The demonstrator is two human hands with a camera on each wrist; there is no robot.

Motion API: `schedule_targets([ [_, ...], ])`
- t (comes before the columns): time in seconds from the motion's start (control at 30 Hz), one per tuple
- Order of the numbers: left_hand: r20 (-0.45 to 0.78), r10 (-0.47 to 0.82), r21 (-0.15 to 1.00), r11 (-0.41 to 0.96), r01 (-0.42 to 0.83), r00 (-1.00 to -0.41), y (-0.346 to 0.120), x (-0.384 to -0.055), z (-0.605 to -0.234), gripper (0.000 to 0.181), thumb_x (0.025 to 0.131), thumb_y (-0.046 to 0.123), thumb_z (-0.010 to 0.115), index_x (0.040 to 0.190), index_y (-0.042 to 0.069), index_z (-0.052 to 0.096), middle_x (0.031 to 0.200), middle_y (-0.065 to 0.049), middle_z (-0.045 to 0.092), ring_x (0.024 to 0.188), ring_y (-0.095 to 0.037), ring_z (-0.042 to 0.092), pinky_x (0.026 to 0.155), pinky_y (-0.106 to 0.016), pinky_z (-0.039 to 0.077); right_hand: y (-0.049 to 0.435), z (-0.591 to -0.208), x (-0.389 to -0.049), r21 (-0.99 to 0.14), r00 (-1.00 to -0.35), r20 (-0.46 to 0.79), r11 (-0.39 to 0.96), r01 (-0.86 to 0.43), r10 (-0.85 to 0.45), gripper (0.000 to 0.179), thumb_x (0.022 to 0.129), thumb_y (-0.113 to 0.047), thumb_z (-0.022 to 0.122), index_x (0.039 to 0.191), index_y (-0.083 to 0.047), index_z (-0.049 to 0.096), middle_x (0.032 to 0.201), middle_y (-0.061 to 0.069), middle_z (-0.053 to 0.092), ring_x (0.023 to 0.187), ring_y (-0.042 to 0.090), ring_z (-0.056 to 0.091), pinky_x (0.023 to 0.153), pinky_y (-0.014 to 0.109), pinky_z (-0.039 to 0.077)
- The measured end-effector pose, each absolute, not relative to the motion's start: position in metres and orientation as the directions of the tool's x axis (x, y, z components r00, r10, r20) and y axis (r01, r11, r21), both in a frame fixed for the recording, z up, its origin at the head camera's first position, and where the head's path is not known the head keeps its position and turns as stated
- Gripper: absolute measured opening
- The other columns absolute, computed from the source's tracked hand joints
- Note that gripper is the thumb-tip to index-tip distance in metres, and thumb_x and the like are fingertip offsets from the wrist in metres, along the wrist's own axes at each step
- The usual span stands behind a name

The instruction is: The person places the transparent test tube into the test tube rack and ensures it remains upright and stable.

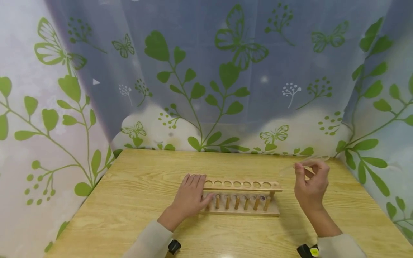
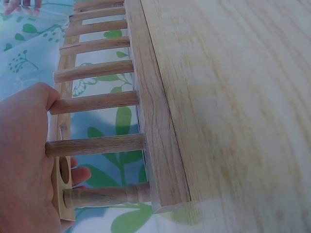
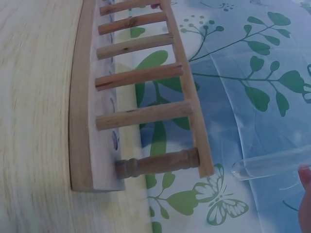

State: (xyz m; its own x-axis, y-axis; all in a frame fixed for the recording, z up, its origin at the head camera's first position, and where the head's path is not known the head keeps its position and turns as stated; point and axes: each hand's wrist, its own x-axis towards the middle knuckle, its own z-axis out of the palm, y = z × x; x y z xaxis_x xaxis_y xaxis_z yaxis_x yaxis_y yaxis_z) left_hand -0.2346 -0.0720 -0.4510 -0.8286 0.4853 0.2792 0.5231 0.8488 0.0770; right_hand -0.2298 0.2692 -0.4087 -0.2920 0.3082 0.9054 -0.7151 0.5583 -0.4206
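Observation:
A wooden test tube rack (image 1: 240, 212) stands on the table, its top bar pierced by a row of round holes and several short pegs rising from its base. My left hand (image 1: 188, 196) grips the rack's left end, thumb at the front and fingers over the top bar. In the left wrist view, fingertips (image 2: 80, 174) show behind that bar. To the right of the rack, my right hand (image 1: 312, 182) is raised and pinches a clear glass test tube (image 3: 265, 164). The tube's rounded end points toward the rack, and the tube lies tilted near horizontal.
The light wood table (image 1: 145, 168) meets a printed curtain (image 1: 200, 89) with leaves and butterflies at its back edge. More printed cloth hangs on the left and right sides. A black wrist device (image 1: 174, 246) sits by the left sleeve.

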Motion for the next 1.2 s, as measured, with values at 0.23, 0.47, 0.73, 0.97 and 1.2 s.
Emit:
schedule_targets([
  [0.23, 0.296, 0.483, 0.076, 0.848, 0.525, -0.824, -0.072, -0.235, -0.455, 0.066, 0.099, 0.050, 0.046, 0.142, 0.000, 0.041, 0.136, -0.016, 0.050, 0.128, -0.032, 0.045, 0.114, -0.051, 0.026, 0.264, -0.404, -0.226, -0.403, -0.295, 0.914, 0.551, -0.731, 0.278, 0.041, 0.094, -0.012, 0.065, 0.105, 0.020, 0.043, 0.093, -0.010, 0.054, 0.085, -0.003, 0.061, 0.075, 0.007, 0.049],
  [0.47, 0.302, 0.485, 0.081, 0.845, 0.529, -0.821, -0.070, -0.231, -0.463, 0.066, 0.100, 0.050, 0.045, 0.142, 0.000, 0.042, 0.136, -0.015, 0.050, 0.128, -0.031, 0.046, 0.113, -0.052, 0.027, 0.262, -0.406, -0.222, -0.400, -0.308, 0.916, 0.524, -0.752, 0.257, 0.037, 0.094, -0.006, 0.063, 0.106, 0.021, 0.041, 0.092, -0.005, 0.055, 0.084, -0.002, 0.062, 0.075, 0.008, 0.049],
  [0.73, 0.320, 0.484, 0.075, 0.844, 0.531, -0.815, -0.070, -0.233, -0.460, 0.066, 0.100, 0.050, 0.044, 0.142, -0.001, 0.041, 0.135, -0.017, 0.050, 0.127, -0.033, 0.046, 0.112, -0.053, 0.028, 0.253, -0.402, -0.225, -0.382, -0.291, 0.923, 0.503, -0.775, 0.253, 0.041, 0.095, -0.011, 0.062, 0.105, 0.021, 0.041, 0.089, 0.003, 0.056, 0.084, -0.003, 0.062, 0.074, 0.008, 0.050],
  [0.97, 0.316, 0.489, 0.056, 0.846, 0.531, -0.813, -0.070, -0.237, -0.458, 0.066, 0.099, 0.050, 0.045, 0.142, 0.000, 0.042, 0.134, -0.016, 0.051, 0.126, -0.033, 0.047, 0.112, -0.052, 0.028, 0.245, -0.394, -0.221, -0.374, -0.281, 0.925, 0.488, -0.788, 0.254, 0.043, 0.096, -0.014, 0.062, 0.104, 0.022, 0.039, 0.090, 0.002, 0.055, 0.083, -0.004, 0.061, 0.074, 0.007, 0.050],
  [1.2, 0.320, 0.486, 0.064, 0.845, 0.530, -0.813, -0.071, -0.237, -0.456, 0.066, 0.099, 0.050, 0.045, 0.142, 0.000, 0.042, 0.134, -0.016, 0.051, 0.127, -0.033, 0.046, 0.113, -0.052, 0.028, 0.243, -0.396, -0.222, -0.369, -0.285, 0.928, 0.474, -0.799, 0.241, 0.046, 0.096, -0.018, 0.061, 0.104, 0.022, 0.038, 0.088, 0.006, 0.055, 0.083, -0.004, 0.061, 0.073, 0.007, 0.049],
])
